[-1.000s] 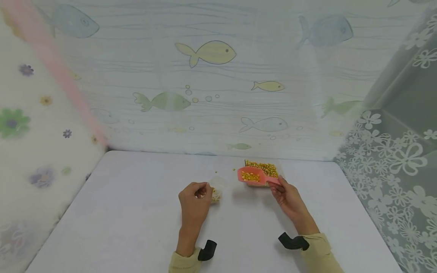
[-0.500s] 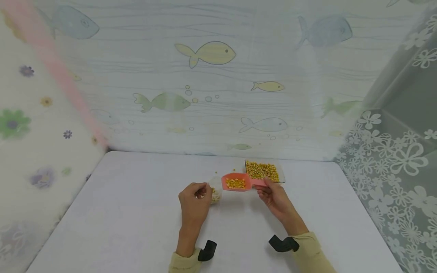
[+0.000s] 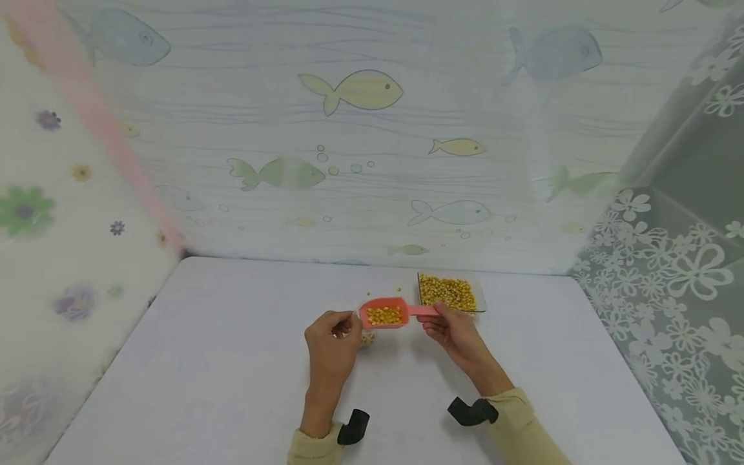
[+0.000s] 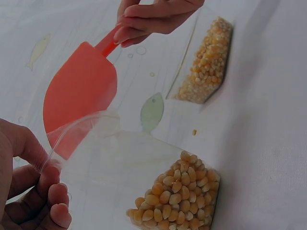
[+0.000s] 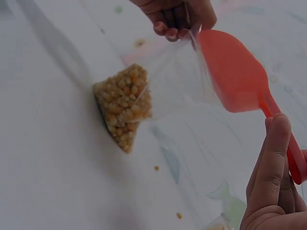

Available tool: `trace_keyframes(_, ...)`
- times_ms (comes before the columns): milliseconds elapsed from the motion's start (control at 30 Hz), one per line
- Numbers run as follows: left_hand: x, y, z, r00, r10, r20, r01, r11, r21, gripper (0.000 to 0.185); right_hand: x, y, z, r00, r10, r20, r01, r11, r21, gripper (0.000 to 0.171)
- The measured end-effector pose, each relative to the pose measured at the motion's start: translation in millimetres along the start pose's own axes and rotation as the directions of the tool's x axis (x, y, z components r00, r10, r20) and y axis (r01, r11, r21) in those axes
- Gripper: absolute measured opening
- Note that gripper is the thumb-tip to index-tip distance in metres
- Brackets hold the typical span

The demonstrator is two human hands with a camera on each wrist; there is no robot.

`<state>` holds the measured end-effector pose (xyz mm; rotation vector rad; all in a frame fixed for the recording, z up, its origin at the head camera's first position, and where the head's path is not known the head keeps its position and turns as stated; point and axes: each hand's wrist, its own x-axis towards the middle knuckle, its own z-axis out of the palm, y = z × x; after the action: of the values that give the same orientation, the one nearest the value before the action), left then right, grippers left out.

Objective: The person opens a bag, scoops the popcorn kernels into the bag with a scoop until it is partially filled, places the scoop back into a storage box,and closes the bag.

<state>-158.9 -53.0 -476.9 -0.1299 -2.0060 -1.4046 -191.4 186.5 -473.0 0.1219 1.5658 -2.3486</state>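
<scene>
The left hand [image 3: 330, 339] has its fingers curled in, pinching the rim of a small clear plastic bag [image 4: 139, 167] and holding its mouth up and apart. The bag stands on the desk [image 3: 232, 361] a little right of the middle between the left and right edges, nearer the far edge than the near one; its lower part is filled with yellow corn kernels [image 4: 175, 196], the upper part is see-through and slack. In the right wrist view the same fingers [image 5: 169, 19] show clamped on the bag's top edge, right against the front lip of the scoop.

The right hand [image 3: 453, 332] grips the handle of an orange-red plastic scoop [image 3: 383, 313], thumb and fingers closed round it. The scoop is held level above the desk, its bowl loaded with kernels, its front end touching or just over the bag's mouth; from the head view I cannot tell whether the lip is inside the opening.

Just beyond the right hand, toward the far edge, a shallow clear tray [image 3: 480, 306] sits on the desk with a flat layer of kernels in it. A few loose kernels [image 3: 398, 289] lie on the desk just left of the tray. Both wrists carry black camera mounts over pale yellow sleeves [image 3: 523, 426].
</scene>
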Motion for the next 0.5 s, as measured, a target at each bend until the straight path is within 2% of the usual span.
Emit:
trace_keyframes(100, 0.1, 0.2, 0.2, 1.0, 0.002, 0.0, -0.002, 1.0, 0.003, 0.006, 2, -1, 3, 0.999, -0.009, -0.03, 0.007, 0.999, -0.04, 0.035)
trace_keyframes(267, 0.3, 0.6, 0.2, 1.0, 0.008, 0.004, -0.008, 1.0, 0.009, 0.005, 5, -5, 7, 0.999, -0.041, -0.03, 0.038, 0.994, -0.106, 0.033)
trace_keyframes(500, 0.3, 0.4, 0.3, 1.0, 0.001, 0.005, -0.001, 1.0, 0.013, 0.006, 5, -16, 15, 0.993, -0.112, -0.039, 0.098, 0.962, -0.256, 0.038)
